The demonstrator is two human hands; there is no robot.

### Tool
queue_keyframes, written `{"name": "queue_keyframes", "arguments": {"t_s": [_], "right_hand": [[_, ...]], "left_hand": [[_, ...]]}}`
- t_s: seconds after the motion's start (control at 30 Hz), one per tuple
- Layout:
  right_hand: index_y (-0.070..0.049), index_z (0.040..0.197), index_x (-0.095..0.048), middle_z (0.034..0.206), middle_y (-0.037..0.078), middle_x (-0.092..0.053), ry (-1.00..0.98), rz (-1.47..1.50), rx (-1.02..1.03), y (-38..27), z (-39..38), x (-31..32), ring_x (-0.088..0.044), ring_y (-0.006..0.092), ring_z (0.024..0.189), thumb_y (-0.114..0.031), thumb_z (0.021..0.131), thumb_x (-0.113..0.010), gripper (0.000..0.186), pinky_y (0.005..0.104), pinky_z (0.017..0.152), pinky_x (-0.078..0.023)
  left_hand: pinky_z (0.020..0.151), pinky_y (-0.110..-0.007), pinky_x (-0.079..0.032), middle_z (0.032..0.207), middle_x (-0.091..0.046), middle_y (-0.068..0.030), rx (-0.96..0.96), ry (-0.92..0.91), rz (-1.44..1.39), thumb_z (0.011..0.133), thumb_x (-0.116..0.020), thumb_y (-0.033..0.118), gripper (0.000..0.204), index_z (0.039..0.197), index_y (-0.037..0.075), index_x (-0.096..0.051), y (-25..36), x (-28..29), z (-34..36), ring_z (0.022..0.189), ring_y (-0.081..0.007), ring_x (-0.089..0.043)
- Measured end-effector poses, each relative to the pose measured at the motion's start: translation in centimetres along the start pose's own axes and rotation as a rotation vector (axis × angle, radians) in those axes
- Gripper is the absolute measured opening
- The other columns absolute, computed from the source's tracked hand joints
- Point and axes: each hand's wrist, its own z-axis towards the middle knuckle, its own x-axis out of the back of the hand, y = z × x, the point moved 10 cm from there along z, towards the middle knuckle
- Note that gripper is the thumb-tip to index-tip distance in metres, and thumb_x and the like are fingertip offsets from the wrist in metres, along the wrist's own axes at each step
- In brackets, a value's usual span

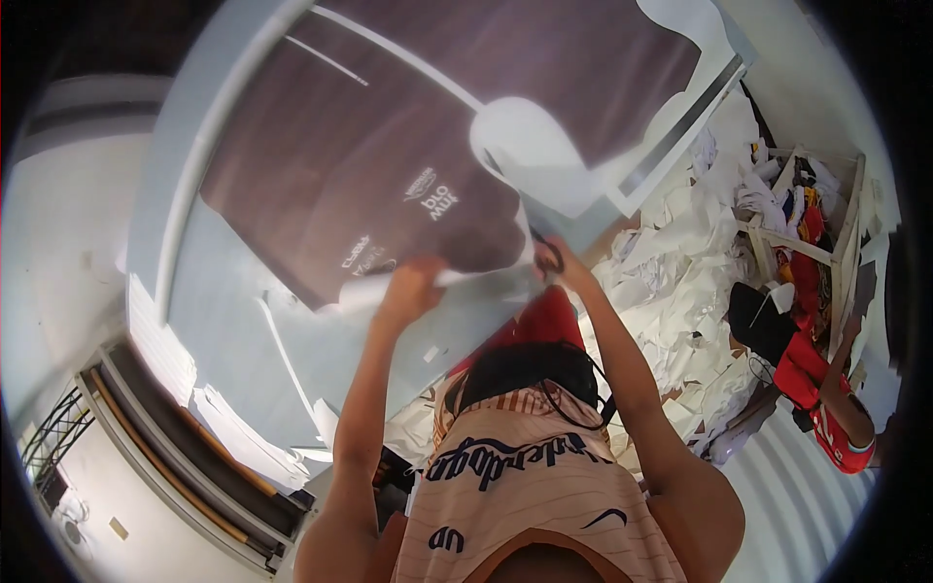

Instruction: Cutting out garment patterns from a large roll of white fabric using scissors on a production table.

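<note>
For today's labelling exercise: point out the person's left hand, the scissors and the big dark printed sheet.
left hand (413, 282), head view, on the back of the hand.
scissors (550, 255), head view, on the black handle loop.
dark printed sheet (389, 126), head view, on its plain middle.

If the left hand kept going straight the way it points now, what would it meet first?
The left hand grips the lower edge of the dark printed sheet and points up across it, so it would likely meet that sheet first; depth is unclear.
</note>
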Motion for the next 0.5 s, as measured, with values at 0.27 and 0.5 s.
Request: {"name": "queue_keyframes", "arguments": {"t_s": [0.27, 0.5], "right_hand": [[0.003, 0.102, -0.067, 0.071, 0.004, -0.062, 0.258, -0.219, 0.248, 0.2, 1.7, -2.0, -0.058, 0.0138, 0.054, -0.020, 0.100, -0.056, 0.025, 0.0313, 0.049, -0.048], [0.003, 0.120, -0.065, 0.108, 0.013, -0.072, 0.368, -0.882, 0.721, 1.3, 6.5, -0.2, -0.068, 0.0257, 0.096, -0.030, 0.090, -0.072, 0.045, 0.0385, 0.083, -0.053]], "left_hand": [[0.076, -0.043, -0.049, 0.087, -0.064, -0.0151, 0.027, 0.056, -0.056, 0.066, -0.079, 0.003, 0.027, 0.089, 0.003, -0.065, -0.2, 1.4, -0.7, 0.085, -0.0380, -0.062], [0.078, -0.042, -0.049, 0.086, -0.065, -0.0137, -0.049, 0.061, -0.073, 0.065, -0.079, 0.002, 0.028, 0.089, 0.003, -0.066, 1.1, 1.2, 1.2, 0.085, -0.0365, -0.063]]}}
